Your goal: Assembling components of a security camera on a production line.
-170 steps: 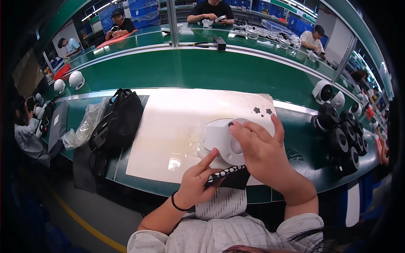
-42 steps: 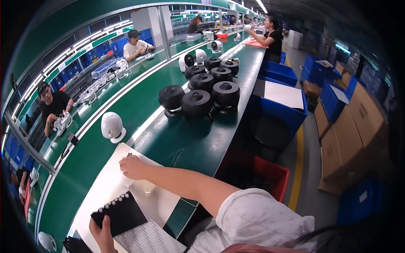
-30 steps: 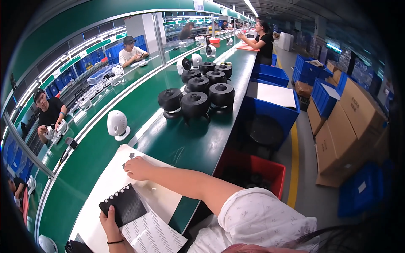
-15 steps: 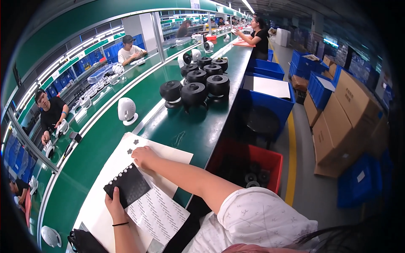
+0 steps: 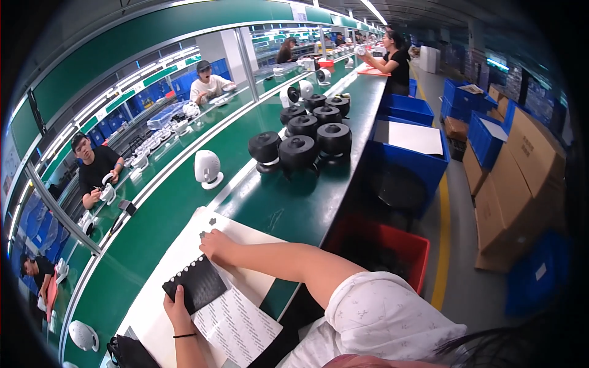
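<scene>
My left hand (image 5: 177,310) grips a sheet of black stickers (image 5: 197,288) by its left edge, thumb on top. White scallops run along the sheet's upper edge, and its lower part is bare printed backing paper (image 5: 236,328). Beyond that edge, my right hand (image 5: 218,246) rests low over a cream board (image 5: 150,313), fingers bent together. Whether anything is pinched there is hidden. Two small dark flower-shaped pieces lie beside its fingertips, the farther piece (image 5: 212,221) apart from the hand and the nearer piece (image 5: 203,234) close to the fingers.
Several round black housings (image 5: 299,152) cluster ahead on the green bench (image 5: 257,211). A white egg-shaped device (image 5: 207,168) stands left of them. A black pouch (image 5: 132,351) lies near-left. A red bin (image 5: 399,245) and blue crates (image 5: 408,150) line the right side. Co-workers sit across the bench.
The whole view has shifted, so the scene sits lower and further right. My right hand has drawn slightly nearer to the sticker sheet; the left keeps its hold.
</scene>
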### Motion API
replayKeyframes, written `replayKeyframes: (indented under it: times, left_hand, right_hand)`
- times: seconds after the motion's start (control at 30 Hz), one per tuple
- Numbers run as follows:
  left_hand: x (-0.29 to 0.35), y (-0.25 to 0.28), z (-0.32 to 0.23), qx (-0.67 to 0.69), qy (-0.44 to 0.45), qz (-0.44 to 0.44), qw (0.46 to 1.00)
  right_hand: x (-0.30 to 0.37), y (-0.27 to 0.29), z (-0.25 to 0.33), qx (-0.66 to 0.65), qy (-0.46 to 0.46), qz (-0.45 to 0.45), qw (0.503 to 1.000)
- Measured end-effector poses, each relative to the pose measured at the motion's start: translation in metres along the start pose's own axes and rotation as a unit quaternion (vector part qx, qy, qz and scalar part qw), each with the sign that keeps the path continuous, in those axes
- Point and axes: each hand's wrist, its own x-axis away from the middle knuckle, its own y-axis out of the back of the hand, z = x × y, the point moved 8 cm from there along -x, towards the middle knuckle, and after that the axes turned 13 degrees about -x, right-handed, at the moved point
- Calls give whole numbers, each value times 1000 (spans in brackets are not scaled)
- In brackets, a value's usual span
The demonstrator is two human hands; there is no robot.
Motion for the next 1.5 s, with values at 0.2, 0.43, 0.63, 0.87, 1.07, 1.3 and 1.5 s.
replayKeyframes:
  times: [0.2, 0.43, 0.63, 0.87, 1.07, 1.3, 1.5]
  left_hand:
    - [3, 2, -5, -39, -7, -34, 999]
    - [8, 4, -3, 0, 6, -56, 998]
    - [10, 0, 0, 16, 31, -49, 998]
    - [9, 1, 0, 18, 4, -63, 998]
    - [9, 0, 3, 39, 5, -58, 998]
    - [11, 9, 3, 31, 0, -66, 997]
    - [10, 8, 3, 27, 16, -58, 998]
  right_hand:
    - [5, -12, -19, -153, -63, 4, 986]
    - [9, -6, -13, -258, -83, 37, 962]
    - [14, -14, -16, -221, -126, 39, 966]
    - [13, 0, -8, -148, -89, -7, 985]
    - [14, -1, -10, -145, -113, 56, 981]
    - [14, -2, -15, -199, -147, 29, 968]
    - [15, -7, -16, -252, -156, 95, 950]
